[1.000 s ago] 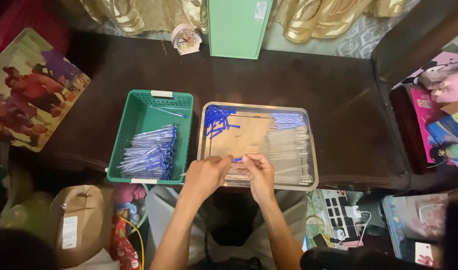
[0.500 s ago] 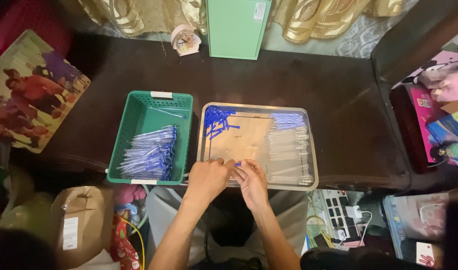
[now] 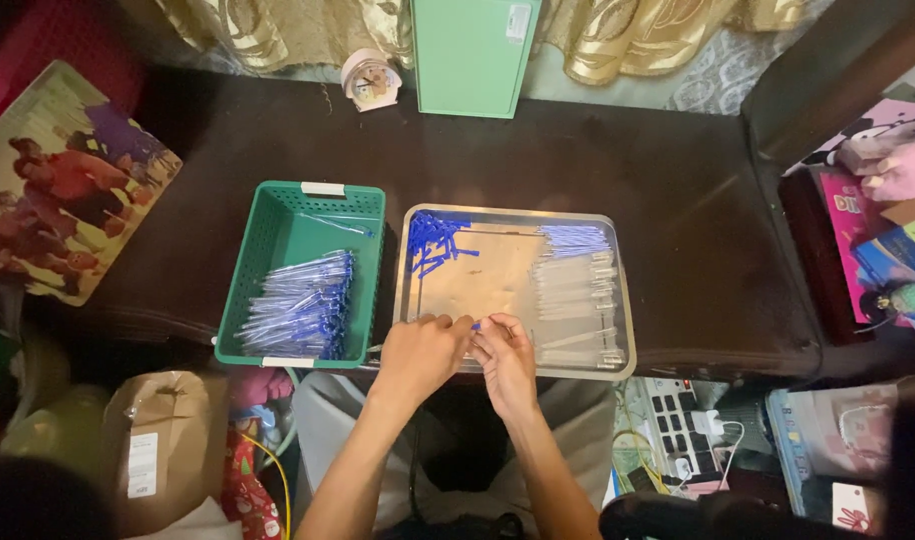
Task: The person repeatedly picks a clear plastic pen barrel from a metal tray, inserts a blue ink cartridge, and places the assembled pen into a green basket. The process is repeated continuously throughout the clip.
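Hands together, pinching a small blue piece over metal tray of pen parts; pens in green basket.

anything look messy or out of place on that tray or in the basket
Mostly tidy. The blue pen caps lie in a loose, jumbled heap in the metal tray's far left corner, unlike the clear pen barrels in neat rows. One pen lies apart at the green basket's far end, away from the stacked pens.
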